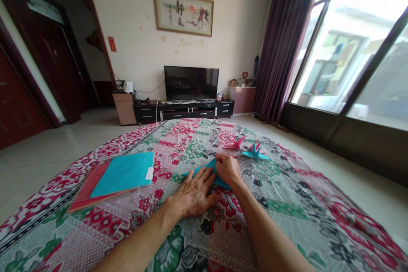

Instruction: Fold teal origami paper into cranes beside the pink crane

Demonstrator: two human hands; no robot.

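Observation:
A folded blue paper (222,182) lies on the patterned tablecloth (178,238), partly covered by both hands. My left hand (196,192) rests flat over its left part, fingers spread and pointing away from me. The fingers of my right hand (228,169) are curled in and press on the paper's right part; whether they pinch its edge is hidden. Just beyond my right hand stand a blue folded paper bird (256,152) and pink folded paper birds (235,144), close together.
On the left of the table, a stack of blue sheets (124,174) overlaps red sheets (92,185). Beyond the table are a television (191,83) on a low black cabinet (178,112), a purple curtain (282,42) and a large window.

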